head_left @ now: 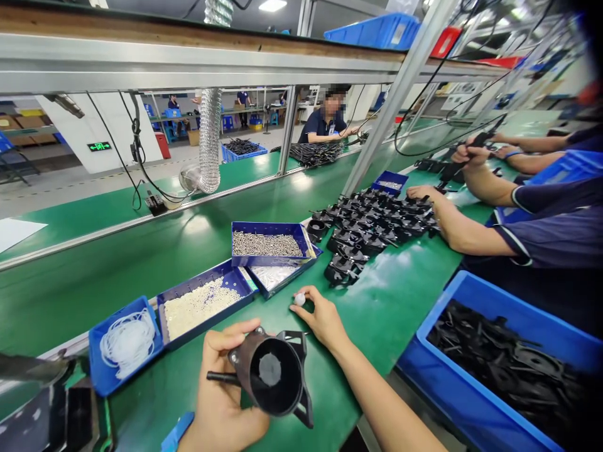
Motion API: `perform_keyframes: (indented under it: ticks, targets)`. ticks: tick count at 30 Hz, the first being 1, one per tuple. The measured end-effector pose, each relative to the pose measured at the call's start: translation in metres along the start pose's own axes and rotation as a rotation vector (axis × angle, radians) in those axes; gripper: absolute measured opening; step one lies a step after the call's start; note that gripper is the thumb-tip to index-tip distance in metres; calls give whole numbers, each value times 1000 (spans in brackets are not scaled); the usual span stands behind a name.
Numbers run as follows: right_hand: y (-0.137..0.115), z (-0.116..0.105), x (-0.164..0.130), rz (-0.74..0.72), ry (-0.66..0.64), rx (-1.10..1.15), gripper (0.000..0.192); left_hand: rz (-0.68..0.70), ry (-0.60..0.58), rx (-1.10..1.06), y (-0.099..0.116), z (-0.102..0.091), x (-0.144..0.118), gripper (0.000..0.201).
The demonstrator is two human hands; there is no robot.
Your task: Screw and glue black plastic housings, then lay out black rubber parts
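My left hand [219,398] is wrapped round a black plastic housing [276,376]. The housing has a round open mouth facing me, side brackets and a thin spout, and a greyish disc shows deep inside it. Between thumb and forefinger, my right hand [326,319] pinches a small whitish round piece [299,299] above the green table [377,326]. Close by stand a blue tray of small metal pins or screws [235,256], a tray of tiny cream rings [164,336] and a blue bin of thin white rings [97,376].
Many black housings [362,232] lie massed beyond my right hand. On the right, a co-worker's arms [485,220] reach over the table with a power screwdriver [464,157]. A large blue crate [452,282] of black parts stands below. A metal post [391,94] rises ahead.
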State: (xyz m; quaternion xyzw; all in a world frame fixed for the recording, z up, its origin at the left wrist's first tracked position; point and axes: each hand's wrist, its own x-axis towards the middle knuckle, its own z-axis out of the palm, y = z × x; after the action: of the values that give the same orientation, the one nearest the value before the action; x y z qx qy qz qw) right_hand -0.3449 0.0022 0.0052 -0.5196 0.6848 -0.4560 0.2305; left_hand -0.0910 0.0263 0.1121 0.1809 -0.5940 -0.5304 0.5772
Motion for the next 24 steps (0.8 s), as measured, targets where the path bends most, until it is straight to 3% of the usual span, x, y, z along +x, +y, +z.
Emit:
perform_keyframes:
  ticks: [5,9,11,15,19,24]
  targets:
    - [-3,0,3,4,5,-60,30,54,-53,43,5,-4,-4,61]
    - [-13,-14,-5,17,35,-124,55,65,-70,36,6,-6,-9,62]
    - [-22,-26,-21,35,101,-140,60,68,-81,19,5,-8,-12,64]
    - [-53,-42,-75,-16,256,42,48,99,-141,105,8,-14,-12,66]
    - [-101,-32,-126,-211,8,391,78,219,-295,421,18,-22,-5,56]
    - [-127,-6,-143,-119,-181,679,70,299,-372,586,26,-27,0,44]
